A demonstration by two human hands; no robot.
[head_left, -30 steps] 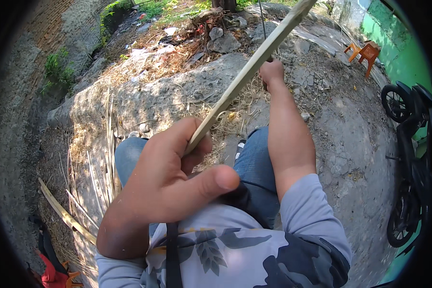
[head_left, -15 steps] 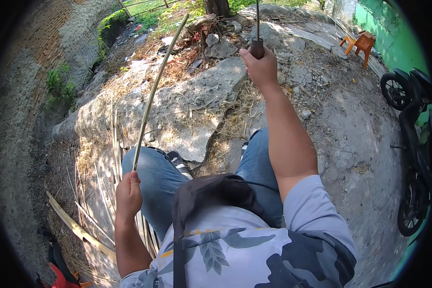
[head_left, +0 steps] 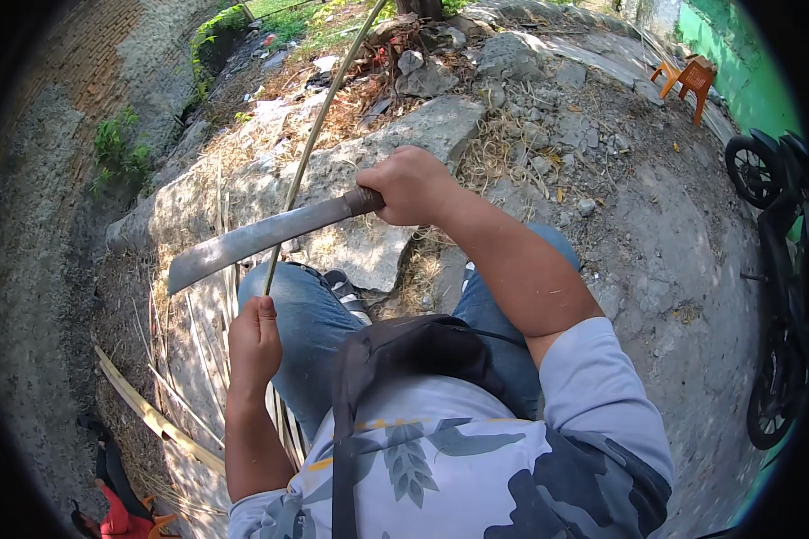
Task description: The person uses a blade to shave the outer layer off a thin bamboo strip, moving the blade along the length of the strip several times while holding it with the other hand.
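My right hand (head_left: 411, 186) is closed round the brown handle of a machete (head_left: 261, 239). Its broad grey blade points left and slightly down, crossing over a long thin strip of split bamboo or cane (head_left: 319, 121); I cannot tell whether they touch. The strip's lower end is gripped in my left hand (head_left: 255, 337), above my left knee, and it rises up and to the right, bending gently past the top edge. Several pale long strips (head_left: 208, 328) lie on the ground beside my left leg.
A split length of bamboo (head_left: 157, 418) lies at the lower left, near a person in red (head_left: 121, 512). A concrete slab (head_left: 368, 148) lies before my feet. Orange chairs (head_left: 695, 81) and a black motorcycle (head_left: 773, 260) stand at right. A brick wall (head_left: 94, 40) runs along the left.
My right hand has swung the machete from upright at the upper right down and left, across the strip. My left hand keeps its grip on the strip.
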